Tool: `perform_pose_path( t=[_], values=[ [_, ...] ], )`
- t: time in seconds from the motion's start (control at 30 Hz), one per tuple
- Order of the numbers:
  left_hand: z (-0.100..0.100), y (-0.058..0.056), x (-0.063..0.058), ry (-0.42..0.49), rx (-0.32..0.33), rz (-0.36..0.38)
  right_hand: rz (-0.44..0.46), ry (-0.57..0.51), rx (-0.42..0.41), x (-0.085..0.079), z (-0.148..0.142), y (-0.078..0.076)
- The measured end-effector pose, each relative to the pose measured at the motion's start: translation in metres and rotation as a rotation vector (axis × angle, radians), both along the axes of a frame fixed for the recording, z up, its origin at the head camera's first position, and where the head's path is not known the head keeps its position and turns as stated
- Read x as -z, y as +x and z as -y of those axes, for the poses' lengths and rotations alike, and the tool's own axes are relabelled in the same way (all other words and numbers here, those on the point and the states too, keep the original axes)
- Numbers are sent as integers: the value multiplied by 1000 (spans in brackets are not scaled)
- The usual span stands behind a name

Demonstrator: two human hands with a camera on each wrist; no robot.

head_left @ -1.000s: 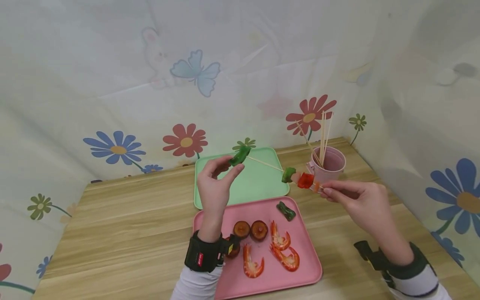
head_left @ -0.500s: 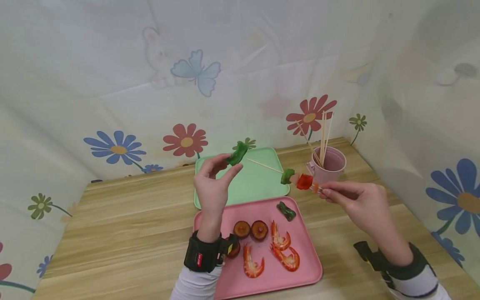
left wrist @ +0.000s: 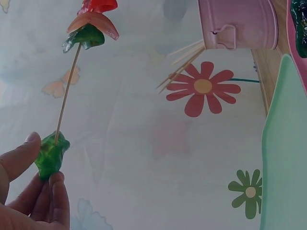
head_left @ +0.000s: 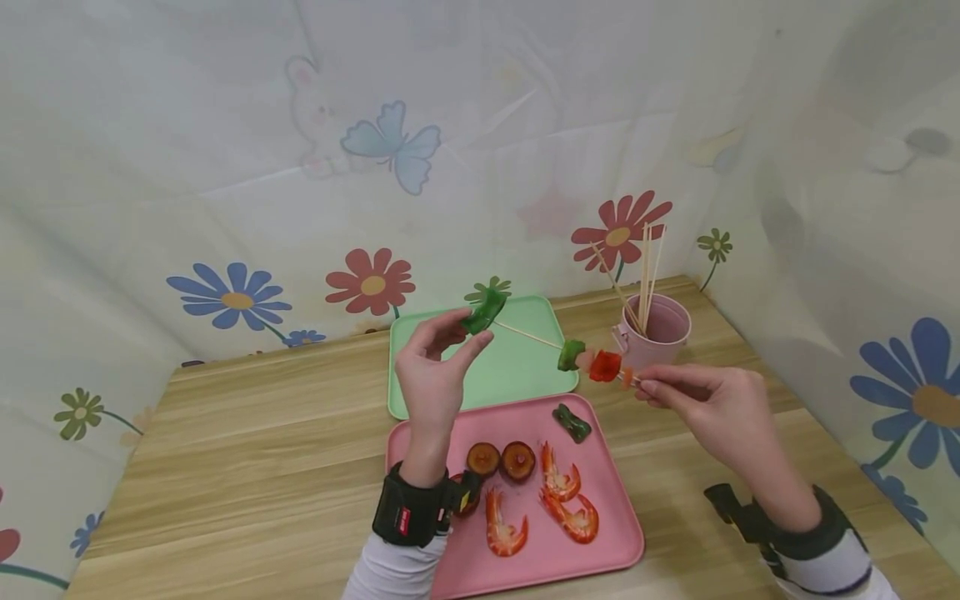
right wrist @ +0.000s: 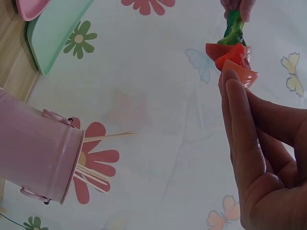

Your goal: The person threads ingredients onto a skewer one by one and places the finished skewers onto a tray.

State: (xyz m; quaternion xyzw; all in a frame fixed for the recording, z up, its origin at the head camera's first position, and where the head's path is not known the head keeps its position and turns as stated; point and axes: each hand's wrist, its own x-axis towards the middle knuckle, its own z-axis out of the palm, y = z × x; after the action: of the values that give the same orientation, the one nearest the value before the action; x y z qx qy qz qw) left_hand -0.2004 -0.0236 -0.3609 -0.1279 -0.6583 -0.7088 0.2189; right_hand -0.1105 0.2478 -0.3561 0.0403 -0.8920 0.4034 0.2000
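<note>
My left hand (head_left: 431,375) pinches a green pepper piece (head_left: 484,311) between thumb and fingers, above the green tray. In the left wrist view, the tip of a wooden skewer (left wrist: 67,96) meets that pepper piece (left wrist: 51,155); how deep it goes I cannot tell. My right hand (head_left: 712,408) grips the skewer's other end, right of the trays. Threaded near those fingers are a green pepper piece (head_left: 572,354), a pinkish slice (head_left: 586,360), a red pepper piece (head_left: 604,365) and an orange piece (head_left: 627,377). Bare stick runs between the two green pieces.
A pink tray (head_left: 517,575) bears several mushrooms (head_left: 518,461) and shrimp (head_left: 573,521), plus a dark green pepper piece (head_left: 572,422). Behind it lies a green tray (head_left: 517,367). A pink bucket (head_left: 660,329) with several skewers stands at the back right of the wooden table (head_left: 247,467).
Half a second ago the left hand's pepper piece stood slightly apart from the skewer tip, farther left. Now it has moved back right against the tip. The right hand has shifted slightly left.
</note>
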Motion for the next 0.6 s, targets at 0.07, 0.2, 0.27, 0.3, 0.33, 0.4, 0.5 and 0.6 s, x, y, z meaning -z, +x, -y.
perform_pose_path(
  t=[0.07,0.2,0.27,0.3,0.33,0.4,0.5,0.6],
  values=[
    [-1,0,0,-4,-1,-5,3,-9,-6,0,0,0],
    [-2,0,1,-12,-5,-22,12,-25,-13,0,1,0],
    [-3,0,1,-12,-8,-29,11,-25,-14,0,1,0],
    [-3,0,2,-13,-10,-32,10,-21,-12,0,1,0],
    [-3,0,2,-13,-13,-33,9,-19,-10,0,1,0],
    [-4,1,1,-14,-20,-32,7,-11,-5,0,2,0],
    [-4,2,0,-20,-31,-33,18,-10,2,0,3,1],
    [-5,3,0,-24,-40,-44,36,-25,-2,2,4,0]
  ],
)
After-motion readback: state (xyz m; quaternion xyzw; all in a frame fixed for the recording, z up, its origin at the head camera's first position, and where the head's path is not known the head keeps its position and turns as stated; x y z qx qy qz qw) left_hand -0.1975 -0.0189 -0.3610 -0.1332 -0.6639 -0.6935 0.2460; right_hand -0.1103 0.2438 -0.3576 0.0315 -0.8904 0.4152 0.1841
